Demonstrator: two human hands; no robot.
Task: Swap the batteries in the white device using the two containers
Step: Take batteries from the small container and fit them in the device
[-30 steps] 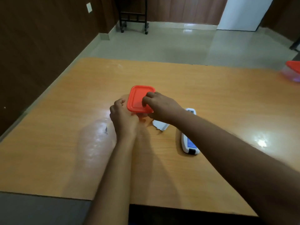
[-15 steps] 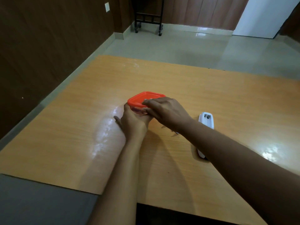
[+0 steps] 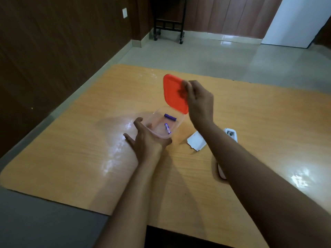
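Note:
A clear plastic container (image 3: 176, 128) sits on the wooden table (image 3: 250, 113), uncovered, with two purple batteries (image 3: 170, 117) (image 3: 167, 128) lying inside. My left hand (image 3: 145, 140) grips its near-left wall. My right hand (image 3: 198, 101) holds the red lid (image 3: 173, 93) lifted and tilted above the container's far side. The white device (image 3: 231, 134) lies to the right, mostly hidden behind my right forearm, its battery bay showing. Its white battery cover (image 3: 196, 143) lies loose beside it.
The table's left edge runs along a dark wood-panelled wall. A black wheeled stand (image 3: 169, 24) and a white door (image 3: 295, 20) are across the tiled floor beyond the table. A dark strip lies along the table's near-left edge.
The red lid was on the container; my right hand has now pulled it off and raised it, exposing the batteries. My left hand stays on the container. The camera has shifted.

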